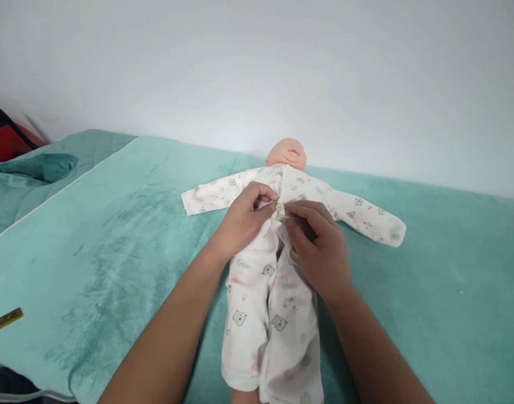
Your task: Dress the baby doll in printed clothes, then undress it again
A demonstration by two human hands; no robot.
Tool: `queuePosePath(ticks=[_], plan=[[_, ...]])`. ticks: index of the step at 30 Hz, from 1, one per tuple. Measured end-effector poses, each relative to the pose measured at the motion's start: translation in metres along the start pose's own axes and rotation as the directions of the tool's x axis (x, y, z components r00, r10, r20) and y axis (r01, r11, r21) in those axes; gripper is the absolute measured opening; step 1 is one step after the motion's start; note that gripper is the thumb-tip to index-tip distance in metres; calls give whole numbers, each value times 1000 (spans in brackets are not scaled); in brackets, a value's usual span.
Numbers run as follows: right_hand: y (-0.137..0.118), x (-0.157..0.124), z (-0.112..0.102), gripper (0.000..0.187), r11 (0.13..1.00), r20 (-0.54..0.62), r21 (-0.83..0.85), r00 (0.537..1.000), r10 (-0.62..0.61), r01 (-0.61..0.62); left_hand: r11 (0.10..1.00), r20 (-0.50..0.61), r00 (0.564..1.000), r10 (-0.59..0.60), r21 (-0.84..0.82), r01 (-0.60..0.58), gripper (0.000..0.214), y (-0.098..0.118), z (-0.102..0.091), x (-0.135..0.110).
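On teal blanket, left hand, right hand, grips closed on romper between them

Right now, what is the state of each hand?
Left hand: closed, pinching the sleepsuit front.
Right hand: closed, pinching the sleepsuit front too.

A baby doll lies on its back on a soft green blanket. It wears a white sleepsuit with little bears on it. The left hand and the right hand meet on the doll's chest. Each one pinches an edge of the suit's front. The doll's head is just past the hands. The sleeves spread out to both sides of them. Far to the left of the left hand lies a yellow strip.
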State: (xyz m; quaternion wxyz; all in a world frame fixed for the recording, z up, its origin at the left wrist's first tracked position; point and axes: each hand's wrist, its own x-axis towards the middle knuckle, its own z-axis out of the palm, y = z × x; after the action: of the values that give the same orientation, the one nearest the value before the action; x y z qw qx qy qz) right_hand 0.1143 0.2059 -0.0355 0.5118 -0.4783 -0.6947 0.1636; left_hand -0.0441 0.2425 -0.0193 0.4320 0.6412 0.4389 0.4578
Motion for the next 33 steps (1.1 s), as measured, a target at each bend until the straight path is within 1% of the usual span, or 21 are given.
queuePosePath(ticks=[3,8,11,17,20,21,22,24,26,28,29,31,32,33], plan=[[-1,-1,0,30,1000,-8,5,1000,-2,2,1000,-31,999,-15,-10,15,16,-3,1,0],[-2,-2,-1,32,1000,6,20,1000,0,0,996,-35,995,88,19,-87,23,-5,2,1],[-2,-2,-1,31,1000,10,19,1000,7,-7,991,-43,991,124,54,-122,24,-5,3,2],[-3,-1,0,23,1000,-6,17,1000,1,-1,990,-54,990,132,60,-129,24,-8,2,2],[-5,0,-4,11,1000,-4,-6,1000,13,-13,994,-52,994,96,53,-93,20,-7,1,2],[-6,0,-5,7,999,16,-35,1000,23,-22,995,-50,995,83,51,-80,18,-6,0,1],[-8,0,-7,9,996,50,-80,998,32,-28,997,-45,997,69,51,-66,16,-5,-1,1],[-13,0,-12,19,980,154,-199,987,38,-7,998,-25,999,30,55,-29,13,-1,-3,-1],[-17,1,-15,24,949,276,-309,961,20,69,999,2,1000,-10,48,10,11,4,-5,-3],[-20,1,-19,23,916,369,-372,929,-4,151,1000,24,999,-21,14,21,10,7,-8,-5],[-20,2,-20,20,908,406,-378,914,-15,183,1000,28,1000,-14,-15,15,11,9,-9,-6],[-19,2,-24,13,922,451,-325,891,-46,212,997,30,1000,-8,-70,10,12,11,-12,-8],[-18,2,-25,11,942,440,-267,895,-66,201,996,33,999,-14,-86,17,13,12,-13,-9],[-16,2,-26,12,964,399,-194,912,-92,182,996,38,999,-22,-90,25,13,12,-15,-10]])
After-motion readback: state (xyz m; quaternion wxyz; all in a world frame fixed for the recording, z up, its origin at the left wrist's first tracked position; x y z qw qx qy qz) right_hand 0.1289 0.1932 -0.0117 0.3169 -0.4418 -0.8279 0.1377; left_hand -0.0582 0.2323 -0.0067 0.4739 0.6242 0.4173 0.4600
